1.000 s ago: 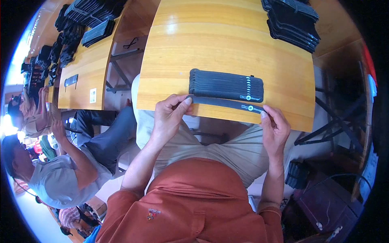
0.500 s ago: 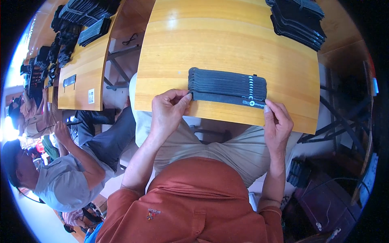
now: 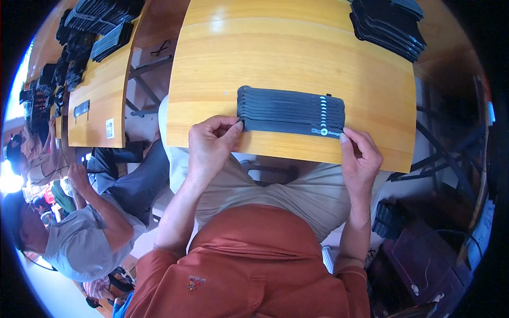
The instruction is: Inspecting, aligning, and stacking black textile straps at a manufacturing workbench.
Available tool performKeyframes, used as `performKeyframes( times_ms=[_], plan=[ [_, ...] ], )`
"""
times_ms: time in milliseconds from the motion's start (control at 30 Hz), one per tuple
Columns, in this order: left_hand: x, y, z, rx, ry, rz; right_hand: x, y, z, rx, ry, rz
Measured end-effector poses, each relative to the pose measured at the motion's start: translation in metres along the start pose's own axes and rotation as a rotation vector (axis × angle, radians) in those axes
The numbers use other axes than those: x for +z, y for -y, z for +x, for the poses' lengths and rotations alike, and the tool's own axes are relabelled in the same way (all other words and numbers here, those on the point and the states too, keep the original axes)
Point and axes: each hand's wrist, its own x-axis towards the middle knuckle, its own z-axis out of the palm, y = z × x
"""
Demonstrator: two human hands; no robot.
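A fanned row of flat black straps (image 3: 281, 103) lies near the front edge of the wooden table (image 3: 286, 47). They overlap, with rounded ends and a line of white printed marks toward the right. Nearest me, the front strap (image 3: 281, 127) shows its full width and white print. My left hand (image 3: 212, 144) pinches its left end between thumb and forefinger. At the opposite end, my right hand (image 3: 361, 156) pinches the right corner in the same way. The strap looks laid along the front of the row, touching the strap behind it.
Piles of black straps (image 3: 384, 32) sit at the table's far right corner. To the left, another table (image 3: 98, 114) bears more black stacks (image 3: 111, 40), and a person in a grey shirt (image 3: 93, 241) sits beside it. A dark bundle (image 3: 388, 218) lies low on the right.
The front strap has moved slightly away from me, up closer against the row, with both hands still pinching its ends. The whole view has shifted a little.
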Motion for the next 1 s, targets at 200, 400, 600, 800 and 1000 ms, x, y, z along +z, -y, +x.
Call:
performKeyframes(
  times_ms=[200, 400, 600, 800, 1000],
  plan=[
    [0.0027, -0.0027, -0.0014, -0.003, -0.033, 0.004, 0.0022, 0.0001, 0.0019, 0.005, -0.009, 0.004],
    [0.0026, 0.0014, -0.0011, 0.015, -0.042, 0.01, 0.0014, -0.0008, 0.0047, 0.018, 0.01, 0.001],
    [0.0036, -0.0009, -0.0017, 0.004, -0.051, 0.032, -0.001, 0.0033, 0.0084, 0.043, 0.045, -0.041],
    [0.0029, -0.0005, -0.0018, 0.002, -0.049, 0.015, -0.0026, 0.0055, 0.0098, 0.061, 0.07, -0.069],
    [0.0047, -0.0006, -0.0011, 0.01, -0.045, 0.023, -0.0032, 0.0028, 0.01, 0.068, 0.07, -0.054]
  ],
)
